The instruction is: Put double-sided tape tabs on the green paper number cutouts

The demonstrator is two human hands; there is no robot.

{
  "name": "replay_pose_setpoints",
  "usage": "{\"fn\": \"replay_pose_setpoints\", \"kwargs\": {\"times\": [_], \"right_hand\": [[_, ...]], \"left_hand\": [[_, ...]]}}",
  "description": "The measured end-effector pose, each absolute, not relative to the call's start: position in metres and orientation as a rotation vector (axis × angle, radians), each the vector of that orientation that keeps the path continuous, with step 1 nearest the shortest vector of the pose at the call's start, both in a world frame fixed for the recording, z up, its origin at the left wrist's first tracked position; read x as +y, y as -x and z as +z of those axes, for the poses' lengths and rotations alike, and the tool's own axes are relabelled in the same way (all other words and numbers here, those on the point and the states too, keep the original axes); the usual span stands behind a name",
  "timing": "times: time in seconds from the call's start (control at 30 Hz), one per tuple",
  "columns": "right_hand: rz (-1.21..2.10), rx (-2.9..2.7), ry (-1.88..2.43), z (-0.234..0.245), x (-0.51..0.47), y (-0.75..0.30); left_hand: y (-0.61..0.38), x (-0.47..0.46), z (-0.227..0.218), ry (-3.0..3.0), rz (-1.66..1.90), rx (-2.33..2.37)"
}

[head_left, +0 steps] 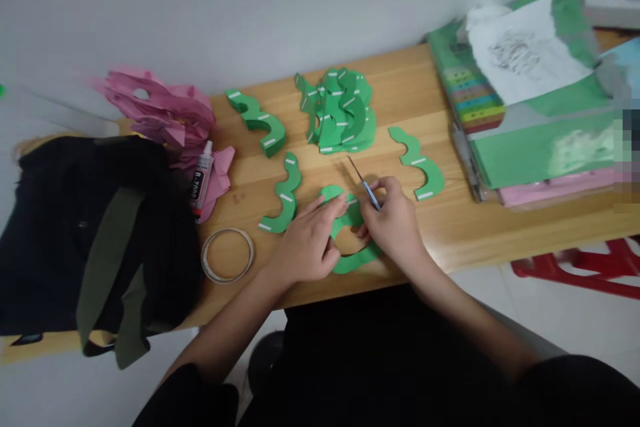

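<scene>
Green wavy paper pieces with short white strips lie on the wooden table. My left hand (315, 237) rests on one green paper piece (357, 260) close to the front edge, fingers stretched over it and thumb apart. Slim blue tweezers (369, 192) are held in my right hand (393, 217), their thin dark tips pointing up and away to the left. The lower fingers of that hand touch the same piece. Single green pieces lie to the left (287, 197) and right (423, 167) of my hands. Farther back are a green stack (260, 120) and a looser pile (345, 113).
A roll of tape (205, 260) lies left of my hands, beside a black bag (45, 213). Behind are a glue tube (201, 180) and pink paper pieces (170, 107). Green packs (530, 153) with crumpled white paper (535, 47) occupy the right. A red stool (575, 270) stands below.
</scene>
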State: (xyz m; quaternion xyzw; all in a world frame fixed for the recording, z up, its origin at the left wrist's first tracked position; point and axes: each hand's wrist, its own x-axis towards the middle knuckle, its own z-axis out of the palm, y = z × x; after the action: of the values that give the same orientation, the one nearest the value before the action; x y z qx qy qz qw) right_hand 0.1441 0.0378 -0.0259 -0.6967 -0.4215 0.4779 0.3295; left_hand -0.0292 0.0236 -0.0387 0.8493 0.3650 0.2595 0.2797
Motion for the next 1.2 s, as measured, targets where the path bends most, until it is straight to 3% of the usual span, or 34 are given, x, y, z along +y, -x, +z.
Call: {"fn": "replay_pose_setpoints", "kwargs": {"times": [0.23,0.6,0.77,0.93,1.2], "right_hand": [[1.641,-0.764,1.396,-0.002,0.031,-0.158],[1.564,-0.917,1.251,0.02,0.009,-0.173],[1.393,-1.166,1.512,0.004,0.009,-0.205],[1.437,-1.533,1.646,-0.015,0.01,-0.21],[1.301,-1.793,1.725,-0.02,0.015,-0.197]], "left_hand": [[0.037,0.025,-0.015,-1.679,0.988,0.859],[0.012,0.007,0.017,-2.078,0.911,0.924],[-0.005,-0.003,0.023,-2.702,0.496,1.204],[-0.02,-0.009,0.016,-2.823,-0.062,1.139],[-0.017,-0.009,0.009,-2.729,-0.148,1.139]]}}
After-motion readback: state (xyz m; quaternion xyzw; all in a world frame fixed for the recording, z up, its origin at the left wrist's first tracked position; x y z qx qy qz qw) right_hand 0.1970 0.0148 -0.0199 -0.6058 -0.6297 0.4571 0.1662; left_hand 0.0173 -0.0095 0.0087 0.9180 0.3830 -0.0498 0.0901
